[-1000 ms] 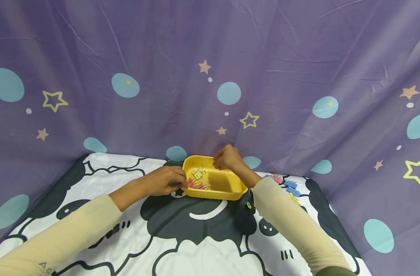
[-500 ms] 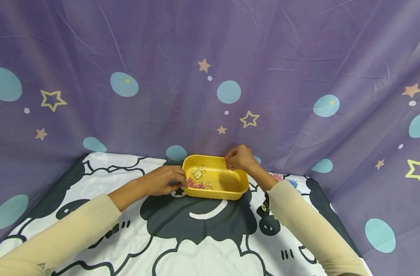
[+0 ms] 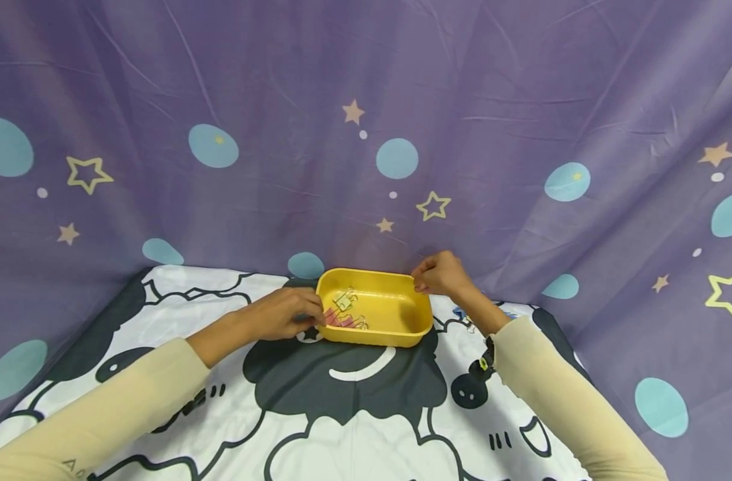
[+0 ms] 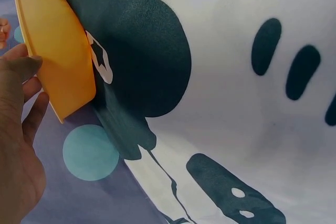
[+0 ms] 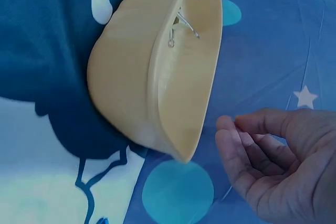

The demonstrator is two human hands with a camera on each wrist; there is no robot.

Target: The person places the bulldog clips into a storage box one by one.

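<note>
Yellow tray [image 3: 372,337], purple starred backdrop [image 3: 366,100], black-and-white cloth [image 3: 341,414]

Clips [image 3: 344,310] in tray [image 3: 402,334] (left end), between hands.

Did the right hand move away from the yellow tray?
Yes. The right hand slid to the right: earlier it was over the yellow tray's far rim near the middle, and now it sits past the tray's far right corner, empty and loosely curled.

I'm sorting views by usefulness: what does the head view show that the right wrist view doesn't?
Head only: the left hand holding the tray's left end, pink clips inside, and blue clips on the cloth.
Right wrist only: the right hand's palm, fingers loosely curled, holding nothing.
Both: the yellow tray, metal clip handles and the right hand beside the tray.
</note>
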